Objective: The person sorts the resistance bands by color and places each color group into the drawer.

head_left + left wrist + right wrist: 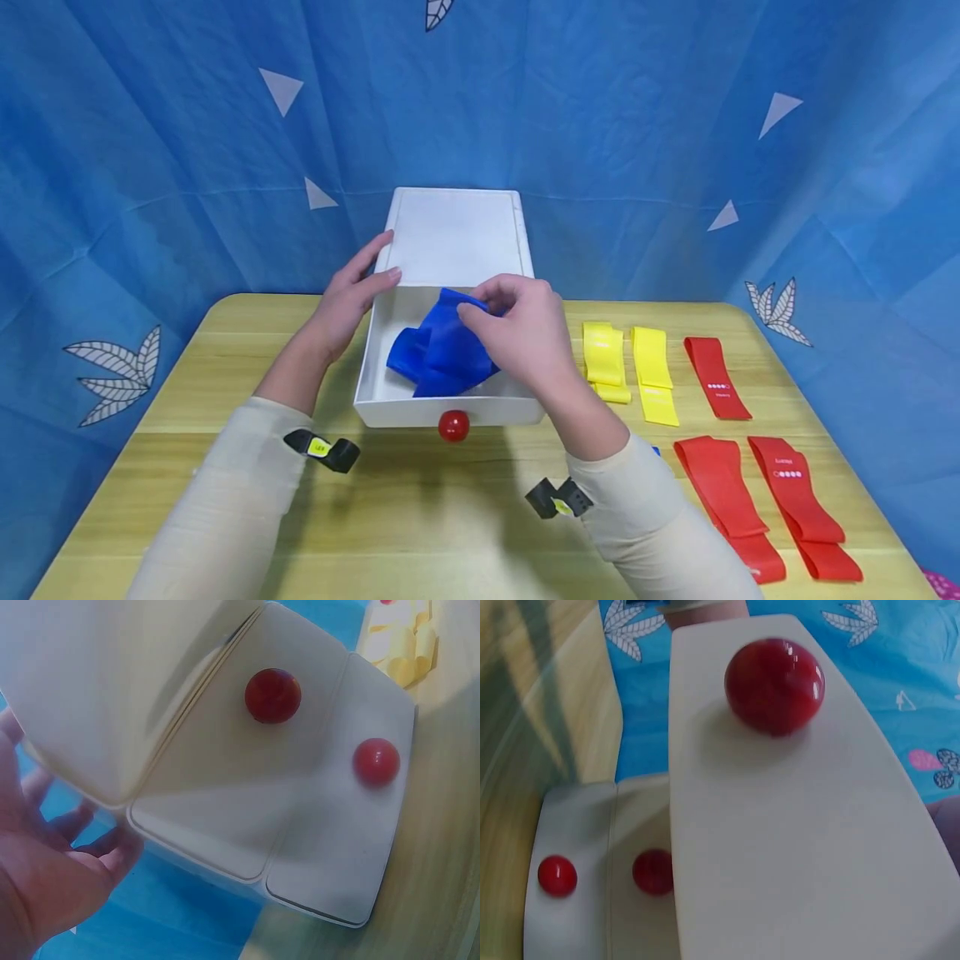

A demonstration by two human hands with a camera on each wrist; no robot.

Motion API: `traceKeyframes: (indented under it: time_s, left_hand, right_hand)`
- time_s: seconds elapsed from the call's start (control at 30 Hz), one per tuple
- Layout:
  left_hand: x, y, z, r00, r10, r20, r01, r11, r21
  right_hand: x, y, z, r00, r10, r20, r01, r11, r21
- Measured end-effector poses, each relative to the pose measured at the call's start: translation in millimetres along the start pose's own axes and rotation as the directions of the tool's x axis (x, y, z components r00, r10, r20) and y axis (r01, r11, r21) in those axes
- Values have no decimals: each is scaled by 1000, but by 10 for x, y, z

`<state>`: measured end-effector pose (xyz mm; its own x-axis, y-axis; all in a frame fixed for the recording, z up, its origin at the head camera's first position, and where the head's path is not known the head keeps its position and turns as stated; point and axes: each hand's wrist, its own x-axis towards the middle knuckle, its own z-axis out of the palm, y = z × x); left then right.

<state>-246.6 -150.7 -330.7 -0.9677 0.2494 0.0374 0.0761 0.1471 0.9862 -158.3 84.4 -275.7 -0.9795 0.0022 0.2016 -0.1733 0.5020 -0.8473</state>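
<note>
A white drawer cabinet [461,237] stands at the back of the table, its top drawer [408,411] pulled out toward me. Inside the drawer lies a crumpled blue resistance band [442,350]. My right hand [525,325] pinches the band's upper right part between thumb and fingers, over the drawer's right side. With fingers spread, my left hand [348,296] rests against the cabinet's left edge, where the drawer meets the body. The left wrist view shows the same left hand [67,855] beside the drawer's side. A red knob [453,426] sits on the drawer front.
Right of the cabinet lie folded yellow bands [603,354] and several red bands [716,379] on the wooden table [420,533]. In the left wrist view, two lower drawers with red knobs [273,696] are closed. A blue patterned curtain [600,150] hangs behind.
</note>
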Motion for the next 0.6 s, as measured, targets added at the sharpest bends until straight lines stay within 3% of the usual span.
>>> traceKeyframes:
  time_s: [0.6]
  left_hand:
    - [-16, 26, 21, 1000, -12, -6, 12, 999, 32]
  right_hand:
    - [31, 185, -215, 999, 30, -17, -32, 983, -179]
